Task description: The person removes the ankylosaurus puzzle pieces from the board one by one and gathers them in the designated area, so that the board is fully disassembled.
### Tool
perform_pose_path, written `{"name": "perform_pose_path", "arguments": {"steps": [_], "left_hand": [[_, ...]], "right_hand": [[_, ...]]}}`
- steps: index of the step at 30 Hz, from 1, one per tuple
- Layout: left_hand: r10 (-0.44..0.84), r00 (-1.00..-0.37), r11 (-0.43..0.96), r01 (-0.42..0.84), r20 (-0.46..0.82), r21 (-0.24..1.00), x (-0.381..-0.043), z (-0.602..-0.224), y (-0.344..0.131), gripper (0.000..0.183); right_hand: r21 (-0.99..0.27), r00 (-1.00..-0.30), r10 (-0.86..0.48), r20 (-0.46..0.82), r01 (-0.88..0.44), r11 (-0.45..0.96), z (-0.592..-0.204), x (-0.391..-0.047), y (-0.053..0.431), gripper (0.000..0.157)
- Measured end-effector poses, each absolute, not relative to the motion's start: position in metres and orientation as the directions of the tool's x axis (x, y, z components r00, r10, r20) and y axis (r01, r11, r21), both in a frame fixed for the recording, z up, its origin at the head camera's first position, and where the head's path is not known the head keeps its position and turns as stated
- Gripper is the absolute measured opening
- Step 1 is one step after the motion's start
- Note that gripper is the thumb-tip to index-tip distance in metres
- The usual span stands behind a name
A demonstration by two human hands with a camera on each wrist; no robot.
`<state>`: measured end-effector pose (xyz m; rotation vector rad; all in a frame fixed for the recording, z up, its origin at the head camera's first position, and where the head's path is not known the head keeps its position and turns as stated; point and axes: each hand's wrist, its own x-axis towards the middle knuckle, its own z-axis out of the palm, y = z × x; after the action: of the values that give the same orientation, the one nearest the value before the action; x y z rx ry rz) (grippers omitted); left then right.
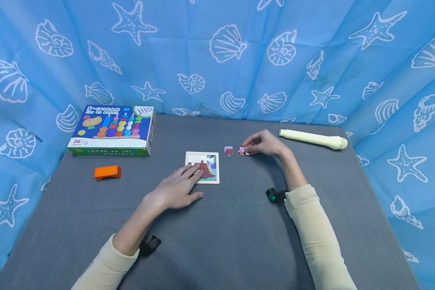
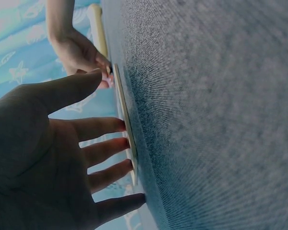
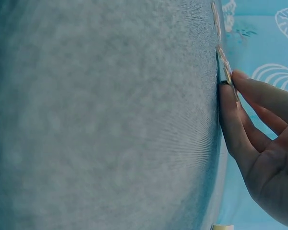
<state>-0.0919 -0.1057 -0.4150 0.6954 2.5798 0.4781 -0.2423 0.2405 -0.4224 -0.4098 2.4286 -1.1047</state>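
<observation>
A small square jigsaw puzzle (image 1: 218,171) in a pale frame lies on the grey table, part of its dark red picture filled in and a white patch bare at the upper left. The fingers of my left hand (image 1: 175,189) rest on it, spread and nearly straight; the left wrist view shows their tips along the frame's edge (image 2: 126,115). To the right, my right hand (image 1: 264,144) pinches a puzzle piece (image 1: 242,150) between thumb and fingers. The right wrist view has this thin piece (image 3: 226,69) tilted up from the table. Beside it lies a loose puzzle piece (image 1: 228,151).
A bead-set box (image 1: 112,129) stands at the back left, with an orange arch block (image 1: 107,172) in front of it. At the back right lies a cream microphone-shaped stick (image 1: 313,139). A blue shell-print curtain (image 1: 203,52) hangs behind the table.
</observation>
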Motion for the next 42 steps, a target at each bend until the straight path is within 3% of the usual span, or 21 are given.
{"name": "perform_pose_path", "arguments": {"steps": [9, 23, 42], "left_hand": [[0.540, -0.781, 0.815, 0.391, -0.314, 0.427, -0.093, -0.415, -0.106, 0.075], [0.531, -0.791, 0.823, 0.396, -0.304, 0.408, -0.094, -0.414, -0.107, 0.073], [0.531, -0.818, 0.828, 0.444, -0.223, 0.342, -0.101, -0.408, -0.083, 0.063]], "right_hand": [[-0.735, -0.867, -0.415, -0.276, -0.088, 0.673, -0.419, -0.242, 0.243, 0.022], [-0.823, -0.853, -0.422, -0.306, 0.014, 0.568, -0.413, -0.238, 0.246, 0.027], [-0.865, -0.777, -0.562, -0.285, -0.045, 0.500, -0.415, -0.229, 0.184, 0.024]]}}
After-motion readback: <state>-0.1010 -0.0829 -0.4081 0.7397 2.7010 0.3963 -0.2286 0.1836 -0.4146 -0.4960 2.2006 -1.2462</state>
